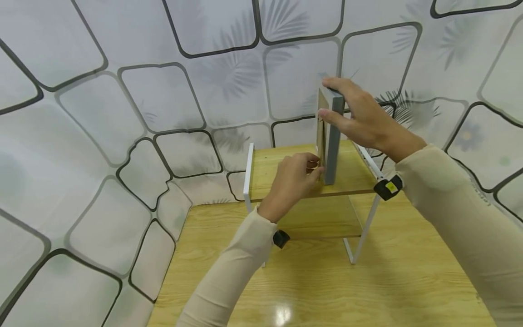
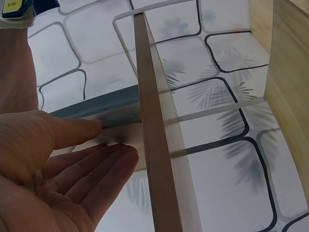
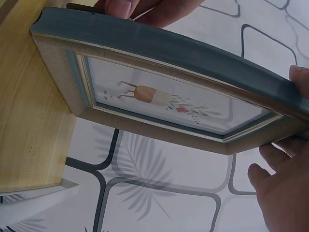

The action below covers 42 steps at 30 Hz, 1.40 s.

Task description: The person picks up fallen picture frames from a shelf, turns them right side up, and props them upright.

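A picture frame with a grey-blue outer edge stands on its end on the wooden top of a small shelf unit. Its front, with a drawing of a vase-like pot and flowers, shows in the right wrist view. My right hand grips the upper end, thumb on one side and fingers over the top. Low down at the back, my left hand pinches the frame close to the shelf top. In the left wrist view the left hand's thumb and fingers come together by the shelf's front edge.
White metal side frames bound the shelf unit, and a lower wooden board lies beneath its top. The unit stands on a wood-grain table. Patterned wall covering rises close behind and at the left.
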Tool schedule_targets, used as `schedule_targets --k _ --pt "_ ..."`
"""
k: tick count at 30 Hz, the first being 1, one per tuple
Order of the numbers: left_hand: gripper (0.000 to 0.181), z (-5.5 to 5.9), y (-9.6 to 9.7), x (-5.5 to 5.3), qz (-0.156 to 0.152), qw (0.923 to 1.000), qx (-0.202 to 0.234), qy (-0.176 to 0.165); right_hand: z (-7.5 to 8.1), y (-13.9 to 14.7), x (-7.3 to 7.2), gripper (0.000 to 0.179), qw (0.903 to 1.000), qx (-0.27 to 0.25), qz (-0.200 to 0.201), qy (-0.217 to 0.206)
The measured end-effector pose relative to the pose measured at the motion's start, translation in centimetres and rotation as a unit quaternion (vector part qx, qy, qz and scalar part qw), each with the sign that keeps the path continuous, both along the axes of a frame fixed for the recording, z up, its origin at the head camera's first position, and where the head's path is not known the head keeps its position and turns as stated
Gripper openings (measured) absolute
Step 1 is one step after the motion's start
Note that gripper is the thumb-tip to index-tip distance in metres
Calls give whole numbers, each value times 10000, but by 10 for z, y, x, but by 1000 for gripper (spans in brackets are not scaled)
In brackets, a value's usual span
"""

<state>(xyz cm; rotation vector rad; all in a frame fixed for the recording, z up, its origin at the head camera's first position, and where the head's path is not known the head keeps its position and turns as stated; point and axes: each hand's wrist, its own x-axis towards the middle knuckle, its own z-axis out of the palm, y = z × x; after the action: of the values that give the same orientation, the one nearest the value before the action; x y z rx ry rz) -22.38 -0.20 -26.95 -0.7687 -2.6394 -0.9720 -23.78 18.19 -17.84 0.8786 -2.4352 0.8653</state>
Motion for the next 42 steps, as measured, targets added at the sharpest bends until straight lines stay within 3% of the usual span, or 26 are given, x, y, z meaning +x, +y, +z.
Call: schedule_targets --k 6,12,25,30,42 --pt "24 0 -1 0 10 9996 -93 276 1 0 0 63 10000 -15 53 -71" --pt "20 1 -5 1 60 9994 -56 330 2 -2 -1 63 9998 28 101 -194" --pt "16 0 -26 0 202 9970 -343 666 7 -19 -5 62 9987 403 312 -70" --pt "14 -1 -35 -1 324 9949 -445 847 8 -27 -4 64 9979 523 329 -209" --pt "14 -3 -52 -4 502 9937 -438 903 12 -45 -8 66 9947 961 278 -236"
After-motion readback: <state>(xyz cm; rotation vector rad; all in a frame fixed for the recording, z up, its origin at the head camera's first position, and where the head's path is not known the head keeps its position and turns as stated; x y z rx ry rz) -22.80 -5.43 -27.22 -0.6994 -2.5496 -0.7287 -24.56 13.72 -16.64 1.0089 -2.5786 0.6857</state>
